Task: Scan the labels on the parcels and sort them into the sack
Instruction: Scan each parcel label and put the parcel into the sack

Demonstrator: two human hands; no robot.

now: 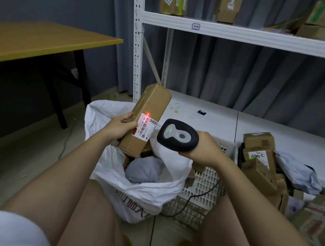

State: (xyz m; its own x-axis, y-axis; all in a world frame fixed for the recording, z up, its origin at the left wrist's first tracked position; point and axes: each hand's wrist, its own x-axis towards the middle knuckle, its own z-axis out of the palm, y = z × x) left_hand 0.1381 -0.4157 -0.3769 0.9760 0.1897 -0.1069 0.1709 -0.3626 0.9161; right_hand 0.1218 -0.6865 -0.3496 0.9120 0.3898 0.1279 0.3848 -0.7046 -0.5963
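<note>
My left hand [118, 127] grips a long brown cardboard parcel [149, 109], held tilted above the open white sack [145, 192]. A white barcode label [147, 127] on the parcel faces me, and a red scan line glows across its top edge. My right hand [202, 148] holds a black barcode scanner [178, 135] just right of the parcel, its head aimed at the label. Inside the sack lie a grey poly mailer [143, 170] and parts of brown boxes.
A white slotted basket [205, 188] stands right of the sack, with the scanner's black cable over it. A heap of brown parcels [260, 166] lies at the right on the low white shelf [227, 119]. A wooden table [36, 39] stands at the left. My knees fill the foreground.
</note>
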